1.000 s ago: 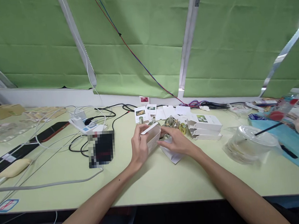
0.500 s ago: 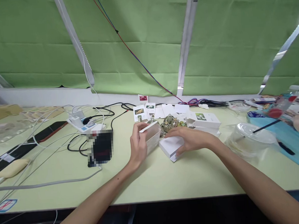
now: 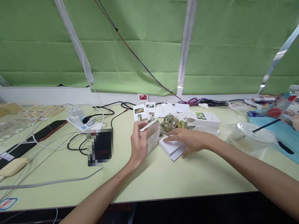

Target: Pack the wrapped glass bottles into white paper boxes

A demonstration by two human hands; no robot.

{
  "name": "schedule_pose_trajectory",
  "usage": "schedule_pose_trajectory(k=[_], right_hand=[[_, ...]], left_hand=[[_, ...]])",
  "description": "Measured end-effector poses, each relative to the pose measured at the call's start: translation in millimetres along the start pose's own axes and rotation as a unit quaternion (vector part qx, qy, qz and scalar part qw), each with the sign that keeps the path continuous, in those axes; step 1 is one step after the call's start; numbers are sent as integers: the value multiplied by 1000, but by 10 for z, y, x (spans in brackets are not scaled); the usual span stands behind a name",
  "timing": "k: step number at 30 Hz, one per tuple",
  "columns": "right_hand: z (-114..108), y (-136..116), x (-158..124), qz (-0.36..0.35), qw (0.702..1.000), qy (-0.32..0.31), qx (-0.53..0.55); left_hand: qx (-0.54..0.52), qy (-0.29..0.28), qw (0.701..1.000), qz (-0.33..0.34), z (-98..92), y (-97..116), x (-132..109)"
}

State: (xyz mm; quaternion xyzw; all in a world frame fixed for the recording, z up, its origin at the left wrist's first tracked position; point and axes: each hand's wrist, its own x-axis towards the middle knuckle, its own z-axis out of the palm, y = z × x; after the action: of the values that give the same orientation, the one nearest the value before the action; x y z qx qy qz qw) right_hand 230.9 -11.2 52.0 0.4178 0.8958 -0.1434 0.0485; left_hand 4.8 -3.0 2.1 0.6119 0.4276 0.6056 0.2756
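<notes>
My left hand is closed around a small white carton, which stands tilted on edge with printing on its near face. Just right of it, a plain white box lies on the table. Over that box is my right hand, its fingers spread; they reach across the box's right side and top without wrapping it. Behind both hands sits a pile of small glass bottles with gold-toned parts. A printed white carton rests beyond my right hand.
White cards with flower pictures lie at the back. A power strip and tangled cables fill the left, near a cream-coloured mouse-like object. To the right stands a clear lidded cup with a black straw, beside a blue bag.
My right hand's fingers have loosened and spread over the white box, shifting slightly. My left hand keeps its carton in nearly the same place.
</notes>
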Motion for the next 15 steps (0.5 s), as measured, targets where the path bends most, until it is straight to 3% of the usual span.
schedule_pose_trajectory(k=[6, 15], right_hand=[[105, 142, -14, -29, 999, 44, -9], [143, 202, -20, -42, 998, 48, 9]], left_hand=[[1, 0, 1000, -3, -4, -7, 3], [8, -1, 1000, -1, 3, -7, -2]])
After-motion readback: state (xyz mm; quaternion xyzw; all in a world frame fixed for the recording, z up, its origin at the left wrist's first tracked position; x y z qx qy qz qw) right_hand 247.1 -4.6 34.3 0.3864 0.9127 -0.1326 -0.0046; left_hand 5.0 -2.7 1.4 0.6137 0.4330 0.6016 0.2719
